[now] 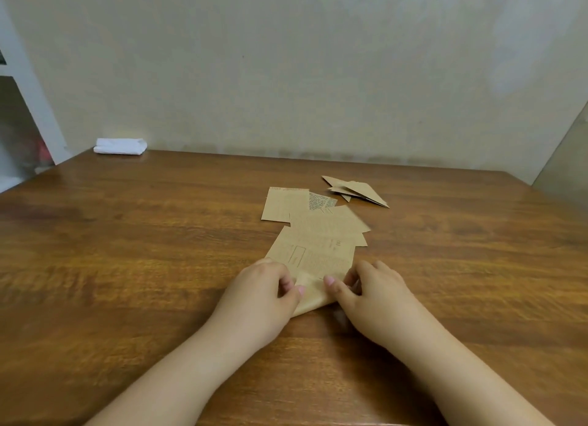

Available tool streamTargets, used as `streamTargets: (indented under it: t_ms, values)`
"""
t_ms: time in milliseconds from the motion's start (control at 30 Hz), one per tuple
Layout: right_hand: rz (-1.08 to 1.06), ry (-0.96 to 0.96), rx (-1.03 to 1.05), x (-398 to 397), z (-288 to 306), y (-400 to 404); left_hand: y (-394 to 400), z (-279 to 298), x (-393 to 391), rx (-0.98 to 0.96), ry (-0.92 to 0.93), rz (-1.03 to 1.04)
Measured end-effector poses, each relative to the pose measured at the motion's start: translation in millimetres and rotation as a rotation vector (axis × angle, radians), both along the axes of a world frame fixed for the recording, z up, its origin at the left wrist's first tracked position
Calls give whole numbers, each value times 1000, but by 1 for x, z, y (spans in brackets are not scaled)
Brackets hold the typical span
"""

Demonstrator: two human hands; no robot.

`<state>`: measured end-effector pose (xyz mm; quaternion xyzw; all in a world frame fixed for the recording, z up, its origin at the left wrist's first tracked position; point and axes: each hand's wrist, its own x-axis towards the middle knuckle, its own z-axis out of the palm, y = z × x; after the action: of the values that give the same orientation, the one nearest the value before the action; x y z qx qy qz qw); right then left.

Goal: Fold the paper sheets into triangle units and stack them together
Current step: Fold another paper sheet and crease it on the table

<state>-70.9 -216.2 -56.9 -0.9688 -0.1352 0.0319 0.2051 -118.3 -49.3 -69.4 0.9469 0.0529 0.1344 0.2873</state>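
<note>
While the near edge of a brown printed paper sheet (313, 260) is lifted off the wooden table (127, 250), it is pinched from both sides by two bare hands. The left hand (265, 287) is curled at the sheet's near left corner, with the paper caught between its thumb and fingertips. The right hand (370, 290) is curled at the near right corner, and the paper is pinched there in the same way. Between the two hands the near part of the sheet is bent upward and toward the person, so that a plain underside is shown. Just beyond this sheet, more flat paper sheets (286, 204) are spread in a loose overlapping group. Farther back and to the right, a small pile of folded triangles (358, 190) is seen, apart from the flat sheets. Near the far left corner of the table, against the wall, a folded white cloth (121, 146) is laid.
</note>
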Motion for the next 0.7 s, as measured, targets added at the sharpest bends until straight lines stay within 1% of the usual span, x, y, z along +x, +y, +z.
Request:
streamTargets:
  t_ms: [133,267,300,433,533,633,700]
  values:
    - [18,152,-49,5,11,6,0,1,8,75,15,23]
    - [19,190,37,5,17,6,1,0,10,72,8,30]
    - [7,188,94,4,17,6,1,-1,9,55,-11,37]
    - [-80,225,434,4,16,4,1,-3,4,-44,-104,72]
    - [-81,248,604,4,12,9,2,-1,1,-89,-98,57]
    - [7,209,793,11,16,8,11,16,3,-170,-119,-5]
    - [125,202,854,19,25,5,20,33,10,-136,-143,-71]
